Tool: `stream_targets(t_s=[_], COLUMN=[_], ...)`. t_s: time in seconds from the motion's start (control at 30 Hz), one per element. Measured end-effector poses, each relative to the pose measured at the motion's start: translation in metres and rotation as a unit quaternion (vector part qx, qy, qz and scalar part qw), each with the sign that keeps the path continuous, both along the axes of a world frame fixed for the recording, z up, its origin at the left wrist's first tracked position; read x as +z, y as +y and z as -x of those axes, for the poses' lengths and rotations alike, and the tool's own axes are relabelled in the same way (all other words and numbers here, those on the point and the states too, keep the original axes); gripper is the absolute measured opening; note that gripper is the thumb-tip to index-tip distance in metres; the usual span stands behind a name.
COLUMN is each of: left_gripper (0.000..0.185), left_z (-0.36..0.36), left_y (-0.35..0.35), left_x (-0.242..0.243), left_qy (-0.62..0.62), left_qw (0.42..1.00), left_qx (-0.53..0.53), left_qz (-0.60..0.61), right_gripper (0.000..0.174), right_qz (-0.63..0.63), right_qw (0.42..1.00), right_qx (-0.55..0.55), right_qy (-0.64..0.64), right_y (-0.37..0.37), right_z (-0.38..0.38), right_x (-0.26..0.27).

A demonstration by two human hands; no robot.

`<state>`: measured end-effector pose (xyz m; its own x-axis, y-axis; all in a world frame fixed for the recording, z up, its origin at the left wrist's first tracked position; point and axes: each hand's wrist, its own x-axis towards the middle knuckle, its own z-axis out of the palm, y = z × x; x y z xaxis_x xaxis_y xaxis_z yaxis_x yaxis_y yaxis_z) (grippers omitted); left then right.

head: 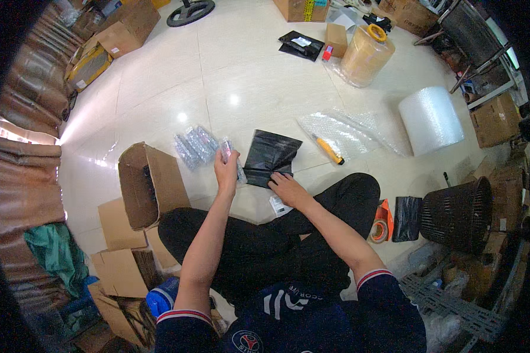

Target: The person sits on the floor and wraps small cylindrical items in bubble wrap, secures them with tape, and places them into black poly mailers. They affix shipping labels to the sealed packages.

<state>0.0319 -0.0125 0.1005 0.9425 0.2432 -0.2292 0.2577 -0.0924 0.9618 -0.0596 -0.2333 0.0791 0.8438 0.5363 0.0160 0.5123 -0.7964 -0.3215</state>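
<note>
My left hand [226, 172] grips a slim bundle in bubble wrap [227, 149], held upright over the floor. What is inside the wrap cannot be made out. My right hand [288, 189] has its fingers at the near edge of a black plastic mailing bag [271, 150], which is creased around the fingertips. Several more bubble-wrapped bundles [196, 145] lie side by side, left of my left hand. Partly under my right wrist is a white printed slip or packet [279, 205].
An open cardboard box [168, 176] stands at my left knee. A yellow utility knife [329, 150] rests on loose bubble wrap [353, 128] leading to a roll [431, 121]. A plastic basket [457, 214], folded black bags [407, 219] and tape [379, 230] sit right.
</note>
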Motion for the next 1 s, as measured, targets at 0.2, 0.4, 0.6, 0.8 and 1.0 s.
stream_targets(t_s=[0.2, 0.4, 0.6, 0.8, 1.0], left_gripper=[0.035, 0.033, 0.044, 0.043, 0.039], left_z=[0.02, -0.026, -0.027, -0.025, -0.026], left_y=[-0.045, -0.041, -0.001, 0.001, -0.003], left_x=[-0.033, -0.053, -0.065, -0.066, -0.071], left_qy=[0.015, -0.13, -0.108, -0.028, 0.025], left_qw=[0.988, 0.885, 0.779, 0.819, 0.823], left_qx=[-0.153, -0.242, -0.258, -0.242, -0.253], left_qz=[0.028, -0.375, -0.561, -0.519, -0.508], right_gripper=[0.027, 0.026, 0.048, 0.076, 0.066], right_qz=[-0.354, -0.559, -0.381, -0.233, -0.411], right_qw=[0.883, 0.618, 0.778, 0.826, 0.728], right_qx=[-0.18, -0.375, -0.397, -0.484, -0.485], right_qy=[0.25, 0.406, 0.303, 0.168, 0.258], right_y=[-0.012, -0.028, -0.104, -0.182, -0.164], right_z=[-0.008, -0.03, -0.09, -0.113, -0.087], right_x=[-0.02, -0.035, -0.068, -0.055, -0.013])
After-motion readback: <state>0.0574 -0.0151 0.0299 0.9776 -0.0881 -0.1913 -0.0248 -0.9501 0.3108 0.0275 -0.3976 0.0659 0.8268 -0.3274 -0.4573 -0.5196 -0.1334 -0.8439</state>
